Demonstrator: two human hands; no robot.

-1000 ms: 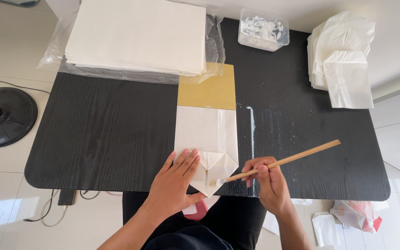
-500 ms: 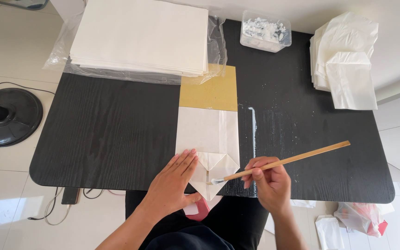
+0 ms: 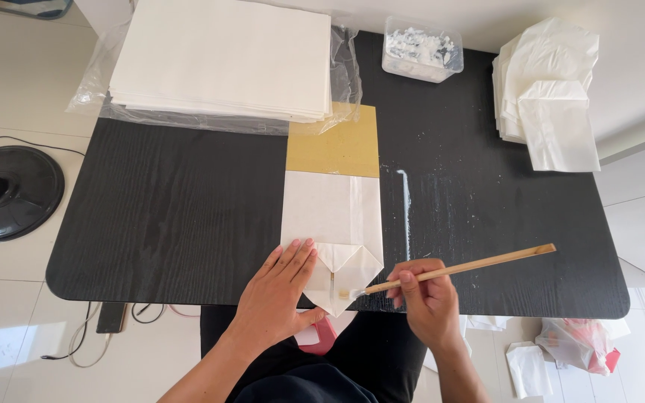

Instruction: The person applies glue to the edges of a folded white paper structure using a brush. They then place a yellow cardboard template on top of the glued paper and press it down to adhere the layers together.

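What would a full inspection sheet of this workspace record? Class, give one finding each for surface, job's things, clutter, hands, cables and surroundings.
Surface: black table, white smears right of centre.
Job's things: white folded paper bag on a yellow board; brush tip on the bag's bottom flap.
Clutter: paper stack in plastic wrap, clear tub, pile of finished bags.
Hands: left hand flat on the bag; right hand holds the brush.
Cables: cable on the floor, lower left.
Surroundings: round black base, tiled floor, scraps lower right.
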